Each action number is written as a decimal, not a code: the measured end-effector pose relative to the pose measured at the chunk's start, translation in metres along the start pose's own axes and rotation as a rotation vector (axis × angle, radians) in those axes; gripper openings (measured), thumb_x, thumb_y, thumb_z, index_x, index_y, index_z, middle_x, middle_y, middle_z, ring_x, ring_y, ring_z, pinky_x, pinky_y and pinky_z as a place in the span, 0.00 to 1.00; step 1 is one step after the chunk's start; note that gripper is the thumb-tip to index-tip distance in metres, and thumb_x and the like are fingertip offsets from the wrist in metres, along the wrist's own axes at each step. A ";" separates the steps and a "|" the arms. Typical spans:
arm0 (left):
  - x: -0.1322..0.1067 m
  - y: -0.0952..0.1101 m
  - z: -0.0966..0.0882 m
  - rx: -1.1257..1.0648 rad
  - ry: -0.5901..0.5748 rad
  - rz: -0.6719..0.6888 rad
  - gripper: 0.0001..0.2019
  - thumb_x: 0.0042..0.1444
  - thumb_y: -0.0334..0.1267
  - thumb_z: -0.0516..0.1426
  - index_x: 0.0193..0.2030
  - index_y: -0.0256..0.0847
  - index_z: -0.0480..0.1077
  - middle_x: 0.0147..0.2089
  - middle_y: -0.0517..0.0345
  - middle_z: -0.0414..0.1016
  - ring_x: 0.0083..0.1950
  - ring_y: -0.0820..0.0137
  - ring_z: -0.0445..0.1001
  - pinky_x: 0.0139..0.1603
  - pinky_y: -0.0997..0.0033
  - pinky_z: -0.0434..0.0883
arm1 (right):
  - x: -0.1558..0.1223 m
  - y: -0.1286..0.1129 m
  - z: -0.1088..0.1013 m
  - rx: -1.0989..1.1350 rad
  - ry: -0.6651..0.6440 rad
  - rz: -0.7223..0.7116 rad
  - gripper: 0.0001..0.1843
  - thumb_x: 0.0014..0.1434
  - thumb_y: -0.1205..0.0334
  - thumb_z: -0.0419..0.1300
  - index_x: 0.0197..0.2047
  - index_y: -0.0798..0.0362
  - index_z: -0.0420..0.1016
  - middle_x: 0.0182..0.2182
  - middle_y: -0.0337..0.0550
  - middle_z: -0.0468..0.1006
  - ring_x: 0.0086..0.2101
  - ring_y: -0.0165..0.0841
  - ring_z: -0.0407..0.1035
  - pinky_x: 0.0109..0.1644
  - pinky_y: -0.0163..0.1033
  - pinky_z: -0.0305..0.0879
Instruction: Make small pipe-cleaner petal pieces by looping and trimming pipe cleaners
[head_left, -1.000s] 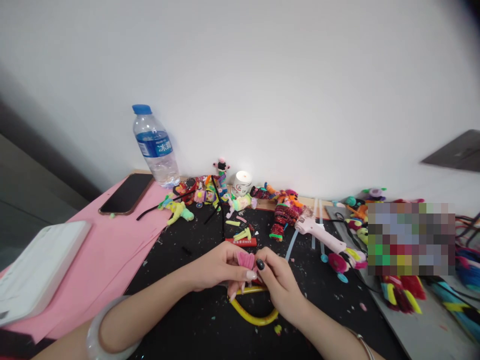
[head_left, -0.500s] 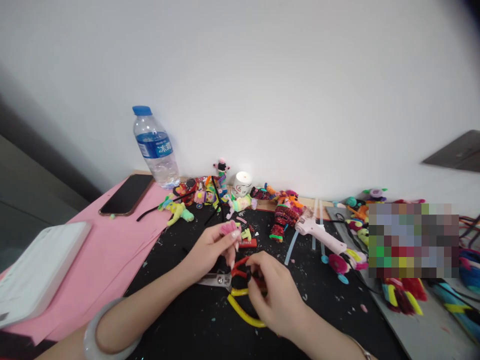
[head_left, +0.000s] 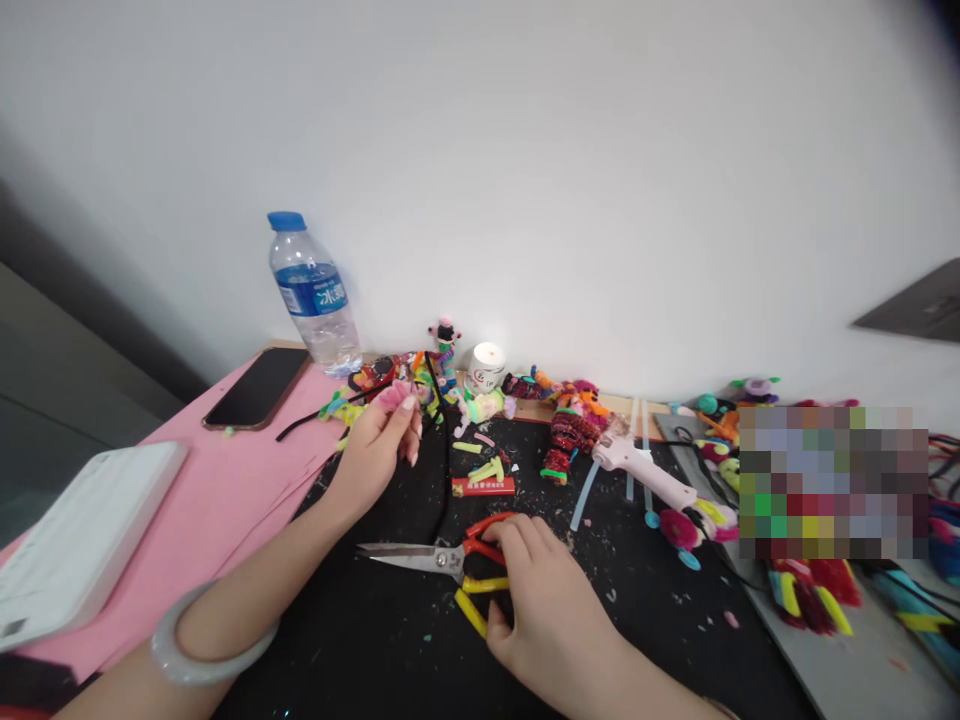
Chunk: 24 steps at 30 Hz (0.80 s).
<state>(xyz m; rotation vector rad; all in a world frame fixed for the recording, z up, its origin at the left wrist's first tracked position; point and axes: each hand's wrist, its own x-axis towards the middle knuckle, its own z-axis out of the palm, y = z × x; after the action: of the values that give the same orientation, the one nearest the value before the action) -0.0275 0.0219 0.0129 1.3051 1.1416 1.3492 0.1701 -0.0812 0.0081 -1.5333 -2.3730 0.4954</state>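
My left hand (head_left: 380, 437) pinches a pink fuzzy piece (head_left: 393, 397) between thumb and fingers, over the back left of the black mat. Near the middle, my right hand (head_left: 551, 590) curls around the handles of a pair of scissors (head_left: 442, 560), fingers at the red grip and thumb by the yellow one. The scissors lie on the mat with blades parted a little, pointing left. Between the hands a long black fuzzy stem (head_left: 448, 450) runs down toward the scissors. Beyond them are a red lighter (head_left: 484, 487) and short yellow-green pieces (head_left: 491, 470).
Several colourful fuzzy dolls (head_left: 574, 430) lie along the wall beside a white paper cup (head_left: 486, 368). A glue gun (head_left: 649, 472) rests at right. At left are a water bottle (head_left: 319, 305), a phone (head_left: 257, 388), pink sheets (head_left: 225, 480) and a white box (head_left: 90, 540).
My left hand has moved away to the upper left with the pink piece, uncovering the lighter and scissor blades. My right hand has settled lower over the scissor handles.
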 end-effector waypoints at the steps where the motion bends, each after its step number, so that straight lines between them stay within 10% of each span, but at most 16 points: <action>1: 0.001 -0.001 -0.002 -0.007 0.018 0.006 0.12 0.60 0.43 0.50 0.30 0.39 0.60 0.25 0.64 0.63 0.18 0.80 0.62 0.19 0.78 0.59 | 0.001 0.000 0.000 -0.001 0.000 0.014 0.23 0.37 0.72 0.54 0.41 0.58 0.70 0.38 0.53 0.71 0.39 0.45 0.64 0.45 0.50 0.66; 13: 0.012 -0.008 -0.012 -0.221 0.255 0.017 0.07 0.57 0.41 0.54 0.32 0.40 0.64 0.23 0.64 0.62 0.17 0.79 0.59 0.17 0.78 0.57 | 0.004 0.007 -0.002 0.261 0.013 0.247 0.10 0.40 0.70 0.55 0.29 0.51 0.61 0.23 0.37 0.69 0.24 0.31 0.62 0.27 0.35 0.58; 24: -0.012 -0.008 0.014 -0.042 -0.249 -0.168 0.13 0.58 0.46 0.52 0.30 0.38 0.61 0.18 0.68 0.63 0.14 0.81 0.58 0.16 0.82 0.58 | 0.001 0.010 -0.008 0.563 0.030 0.102 0.15 0.48 0.63 0.58 0.25 0.51 0.51 0.20 0.30 0.54 0.22 0.25 0.46 0.23 0.32 0.45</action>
<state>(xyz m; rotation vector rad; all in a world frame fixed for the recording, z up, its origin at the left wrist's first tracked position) -0.0128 0.0115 0.0030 1.2768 1.0209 1.0510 0.1805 -0.0753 0.0111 -1.3770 -1.9031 1.0464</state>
